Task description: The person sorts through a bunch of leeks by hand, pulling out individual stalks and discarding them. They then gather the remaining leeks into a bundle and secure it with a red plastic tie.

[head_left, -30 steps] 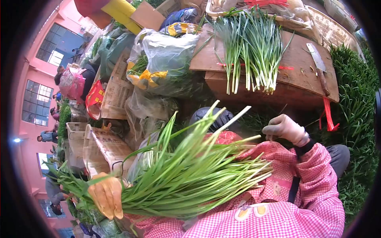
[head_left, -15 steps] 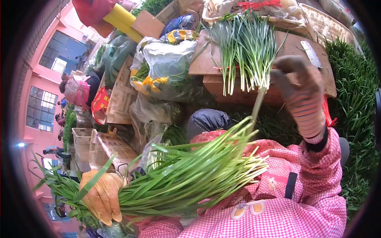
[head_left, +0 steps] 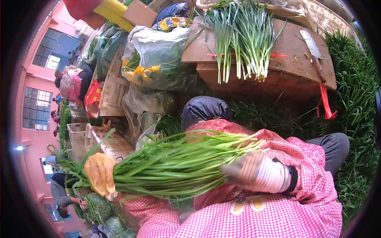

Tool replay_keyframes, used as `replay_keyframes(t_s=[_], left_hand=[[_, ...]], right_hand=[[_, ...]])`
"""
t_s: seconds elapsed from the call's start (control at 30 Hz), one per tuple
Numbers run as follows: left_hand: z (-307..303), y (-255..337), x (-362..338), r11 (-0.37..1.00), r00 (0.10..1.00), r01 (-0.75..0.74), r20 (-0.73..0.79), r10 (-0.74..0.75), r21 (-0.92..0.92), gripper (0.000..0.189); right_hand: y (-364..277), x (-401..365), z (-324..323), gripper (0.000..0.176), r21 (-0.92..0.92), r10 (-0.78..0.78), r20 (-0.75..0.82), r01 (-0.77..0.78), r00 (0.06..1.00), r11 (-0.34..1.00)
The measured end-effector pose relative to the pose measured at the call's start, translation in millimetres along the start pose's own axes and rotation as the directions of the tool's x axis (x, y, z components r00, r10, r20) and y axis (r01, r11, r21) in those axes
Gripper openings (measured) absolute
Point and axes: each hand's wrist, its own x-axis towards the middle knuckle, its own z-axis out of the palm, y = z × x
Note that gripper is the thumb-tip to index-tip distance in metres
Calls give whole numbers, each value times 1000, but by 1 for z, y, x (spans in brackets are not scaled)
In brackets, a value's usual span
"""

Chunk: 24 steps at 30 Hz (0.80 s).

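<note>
My left hand (head_left: 100,173), in an orange rubber glove, is wrapped round the leafy end of a bunch of garlic chives (head_left: 170,166). The bunch lies sideways across my lap, with its pale stalk ends pointing right. Against the lower side of those stalks is my right hand (head_left: 256,171), in a striped knit glove; motion smears its fingers, so its grip does not show. Ahead, a second pile of chives (head_left: 248,43) rests on a brown board (head_left: 291,65), pale ends toward me, over a red tie. A cleaver (head_left: 311,45) lies on the board's right side.
Red ribbon (head_left: 326,105) hangs off the board's near right edge. Tall greens (head_left: 357,91) line the right. Left of the board are a clear plastic bag of greens (head_left: 158,51) and plastic crates (head_left: 113,93). Other people, one a bending person (head_left: 61,196), are at far left.
My right hand has come down from near the board to the stalks of the bunch. A stalk that stretched up toward it no longer sticks out. The cleaver's handle is now uncovered.
</note>
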Motion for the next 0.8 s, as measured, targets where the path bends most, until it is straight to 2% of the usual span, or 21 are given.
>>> replay_keyframes(t_s=[0.03,0.1,0.13,0.17,0.23,0.27,0.3,0.33,0.4,0.5,0.6,0.63,0.7,0.73,0.77,0.8], left_hand=[[7,-7,-10,993,985,-83,-143,94,79,16],[8,-24,-24,969,957,-235,-156,244,76,16],[10,-29,-28,947,934,-311,-161,320,81,16],[21,-31,-30,928,895,-312,-266,359,204,14],[20,-23,-36,966,936,-235,-243,254,105,13],[18,-20,-38,979,954,-194,-223,202,57,13],[22,-20,-42,966,941,-250,-217,258,64,12],[26,-22,-38,968,931,-241,-265,252,75,8],[28,-24,-27,971,907,-220,-347,238,92,7],[22,-8,-40,995,974,-101,-201,102,18,11],[24,-26,-30,957,922,-288,-260,286,30,7],[23,-26,-30,956,926,-291,-246,288,26,6],[20,-26,-30,954,931,-299,-212,296,18,5],[20,-27,-28,955,924,-295,-241,296,40,4],[21,-27,-26,955,916,-291,-269,297,62,6],[23,-28,-25,954,906,-286,-299,299,87,9]], right_hand=[[0,0,8,22,-21,1,15,-1,1000,1000],[3,3,20,21,-74,3,45,0,999,997],[6,6,9,21,213,65,105,-87,992,973],[13,12,18,20,374,-23,-110,63,994,925],[16,23,18,20,458,-41,-341,204,939,865],[17,25,8,19,423,-14,-351,171,936,890],[16,30,-7,18,392,15,-359,136,933,910],[16,36,-16,18,361,44,-370,100,928,927],[27,63,-12,19,128,24,-523,50,852,990],[29,85,0,21,15,-10,-475,20,880,1000],[30,97,15,20,14,-25,-486,36,874,999],[31,100,17,20,13,-41,-497,55,867,998],[29,101,13,19,80,-47,-468,96,882,992],[28,101,11,19,113,-52,-453,115,890,987],[32,102,13,17,331,-39,-535,251,844,910],[28,98,6,13,629,203,-500,193,842,753]])
